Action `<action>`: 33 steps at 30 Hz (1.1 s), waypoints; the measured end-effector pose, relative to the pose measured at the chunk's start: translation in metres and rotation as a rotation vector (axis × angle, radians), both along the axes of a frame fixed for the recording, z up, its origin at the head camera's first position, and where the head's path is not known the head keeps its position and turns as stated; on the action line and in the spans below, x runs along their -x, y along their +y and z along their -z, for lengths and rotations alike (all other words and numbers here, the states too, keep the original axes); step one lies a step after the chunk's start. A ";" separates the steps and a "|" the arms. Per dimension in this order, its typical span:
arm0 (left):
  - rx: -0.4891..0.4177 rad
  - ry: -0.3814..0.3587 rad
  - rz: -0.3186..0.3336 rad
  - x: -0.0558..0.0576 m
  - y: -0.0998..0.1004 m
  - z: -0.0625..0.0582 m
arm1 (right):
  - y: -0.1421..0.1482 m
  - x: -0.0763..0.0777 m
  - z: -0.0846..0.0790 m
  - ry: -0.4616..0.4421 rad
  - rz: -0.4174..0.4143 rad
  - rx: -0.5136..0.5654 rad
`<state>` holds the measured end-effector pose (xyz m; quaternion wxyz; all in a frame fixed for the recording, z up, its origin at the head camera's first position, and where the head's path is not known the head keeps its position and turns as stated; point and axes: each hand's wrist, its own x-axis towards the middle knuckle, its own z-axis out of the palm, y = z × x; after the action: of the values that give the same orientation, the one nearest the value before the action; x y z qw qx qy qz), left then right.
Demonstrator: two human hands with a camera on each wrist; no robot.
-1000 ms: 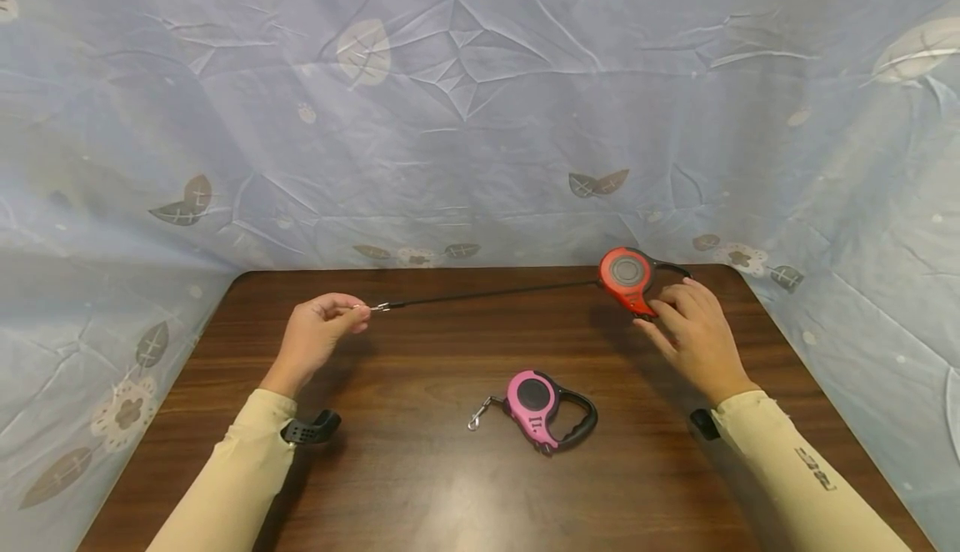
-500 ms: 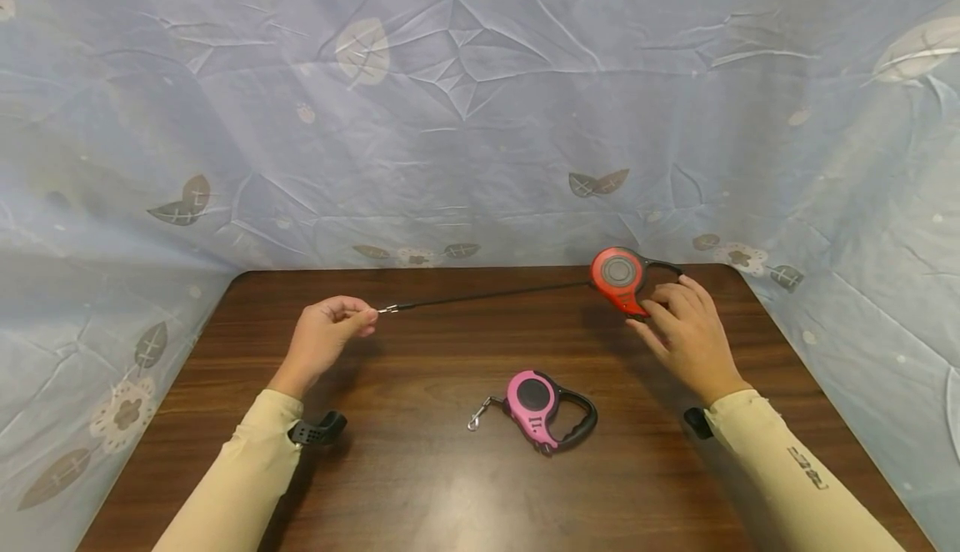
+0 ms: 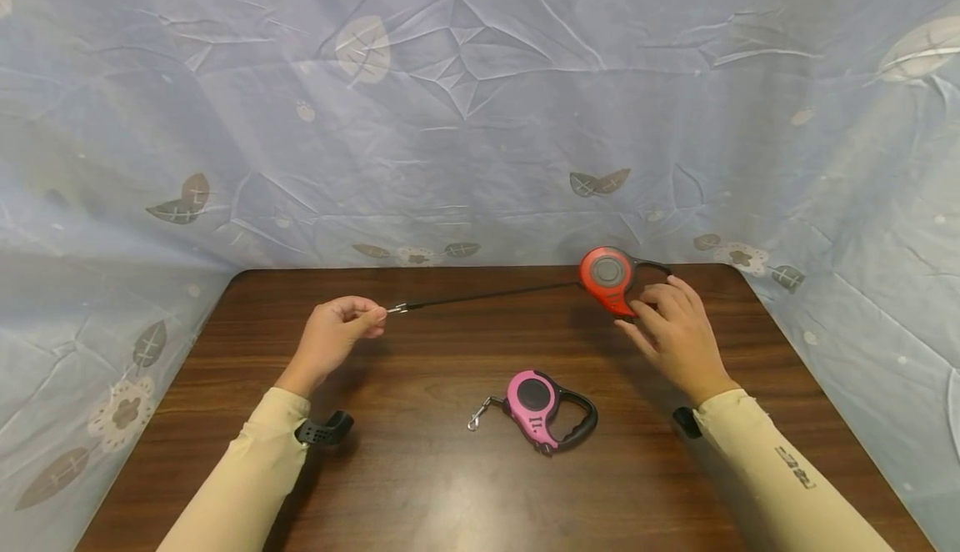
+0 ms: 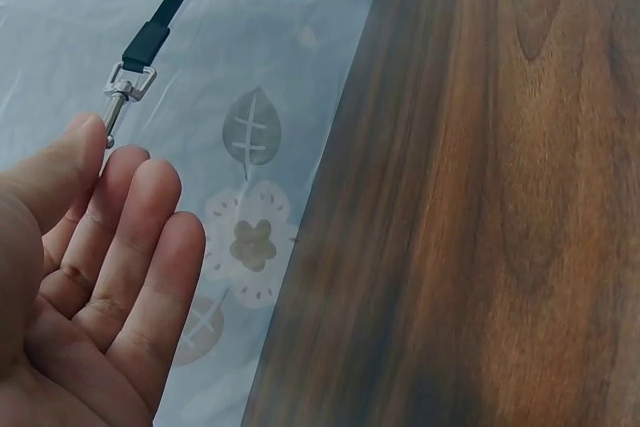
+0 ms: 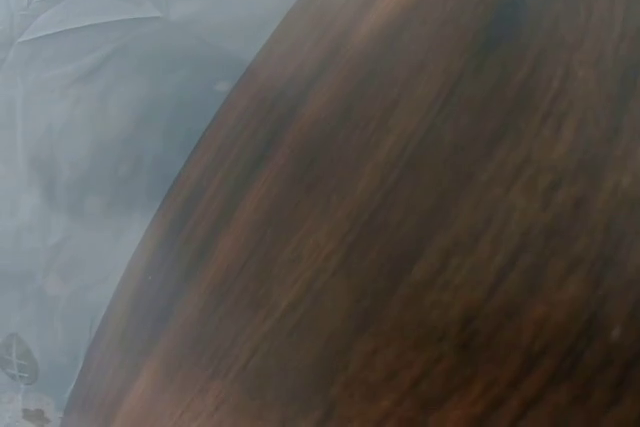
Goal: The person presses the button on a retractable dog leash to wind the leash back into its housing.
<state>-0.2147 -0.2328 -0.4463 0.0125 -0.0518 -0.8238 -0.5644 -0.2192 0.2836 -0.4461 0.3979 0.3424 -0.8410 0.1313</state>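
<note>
My left hand point(image 3: 335, 339) pinches the metal snap hook point(image 4: 117, 107) of a retractable dog leash between thumb and fingertips. From the hook a black strap point(image 3: 491, 293) runs nearly straight across to the red leash case point(image 3: 606, 277), which has a round grey centre. My right hand point(image 3: 678, 335) holds this case by its black handle point(image 3: 651, 265), fingers curled at the lower corner. Below the strap lies a pink retractable leash point(image 3: 534, 406) with a black handle loop and its own silver hook point(image 3: 477, 415). Neither the right hand nor the red case shows in the right wrist view.
Both leashes are over a dark wood-grain table point(image 3: 405, 485). A pale blue cloth with leaf and flower prints point(image 3: 465, 118) hangs behind the table and along its sides. Dark wristbands point(image 3: 325, 429) sit at both wrists.
The right hand and red leash case have shifted left, while the left hand with the hook has moved slightly right. The strap between them is shorter. The pink leash has not moved.
</note>
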 end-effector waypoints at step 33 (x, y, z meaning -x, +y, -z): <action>-0.101 -0.012 0.066 0.000 0.033 -0.003 | -0.029 0.000 0.003 0.014 -0.045 0.005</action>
<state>-0.2142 -0.1998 -0.4428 -0.0083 -0.0748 -0.7921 -0.6057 -0.2194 0.2546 -0.4491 0.4014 0.3611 -0.8300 0.1399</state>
